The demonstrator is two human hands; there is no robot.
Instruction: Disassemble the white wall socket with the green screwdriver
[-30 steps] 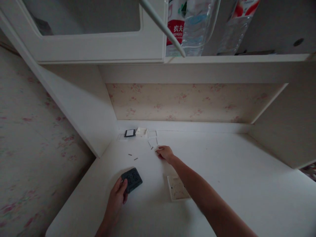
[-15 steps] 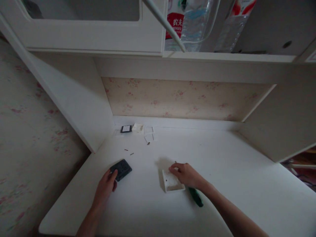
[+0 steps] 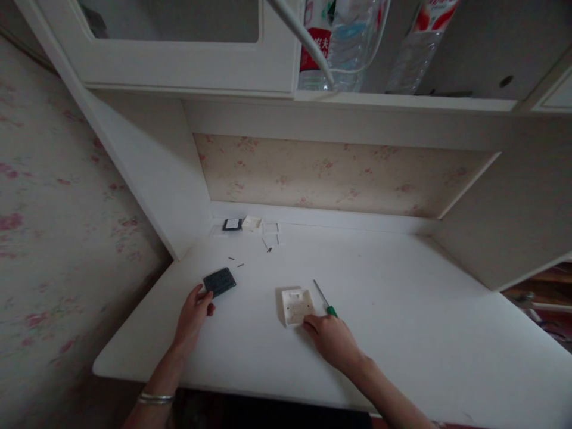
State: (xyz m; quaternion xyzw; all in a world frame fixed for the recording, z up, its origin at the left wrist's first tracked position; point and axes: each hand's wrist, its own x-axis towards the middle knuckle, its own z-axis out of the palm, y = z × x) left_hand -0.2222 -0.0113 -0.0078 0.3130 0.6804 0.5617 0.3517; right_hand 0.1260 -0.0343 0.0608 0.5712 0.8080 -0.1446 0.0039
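Note:
My left hand (image 3: 193, 313) grips the lower left corner of a dark rectangular module (image 3: 220, 281), thumb on top; the module is over the left part of the desk. My right hand (image 3: 333, 339) has its fingers closed at the lower right corner of a shallow white plastic box (image 3: 296, 305), whose open side faces up. Just beyond that hand lies a screwdriver (image 3: 325, 299) with a green handle, its shaft pointing away from me. The hand covers the end of its handle. Two screws (image 3: 240, 265) lie beyond the dark module.
At the back left stand a small dark piece with a white label (image 3: 232, 224), a second white box (image 3: 252, 223) and thin white frames (image 3: 270, 233), with small screws (image 3: 269, 250) beside them. A cabinet (image 3: 187, 71) and plastic bottles (image 3: 353, 44) hang over the white desk (image 3: 393, 280).
My right hand has moved from the far edge of the white box to its near right corner. The box has turned and shifted left. My left hand keeps the dark module.

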